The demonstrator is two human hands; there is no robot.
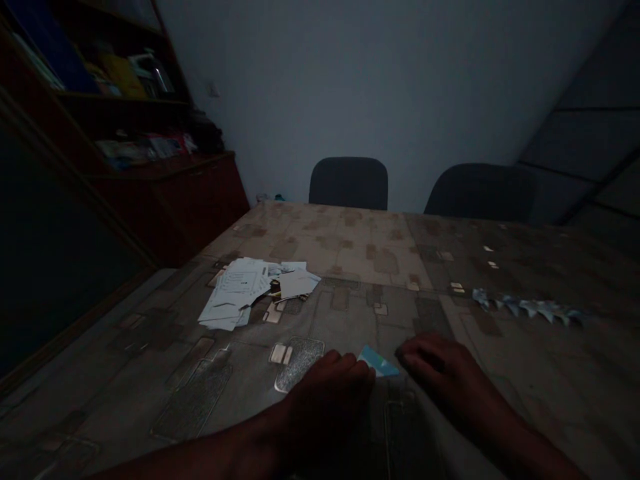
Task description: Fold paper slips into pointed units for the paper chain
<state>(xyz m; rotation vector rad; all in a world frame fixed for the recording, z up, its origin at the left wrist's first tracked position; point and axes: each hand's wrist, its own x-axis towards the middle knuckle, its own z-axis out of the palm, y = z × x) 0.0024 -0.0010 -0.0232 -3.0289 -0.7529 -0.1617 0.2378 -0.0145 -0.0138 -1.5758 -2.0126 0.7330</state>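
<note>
A small blue folded paper piece (379,362) lies at the front of the patterned table (370,253). My left hand (333,390) is closed at the paper's left end, its fingers curled over that edge. Just right of the paper is my right hand (435,363), its fingers curled together and apart from the piece; whether something small is between them is hidden. A stack of white printed papers (237,290) rests at the left, with smaller cut pieces (296,283) beside it. On the right lies a zigzag row of folded papers (533,308).
Two dark chairs, one at the back middle (349,183) and one at the back right (480,191), stand behind the table's far edge. A wooden cabinet (195,193) with filled shelves is at the left.
</note>
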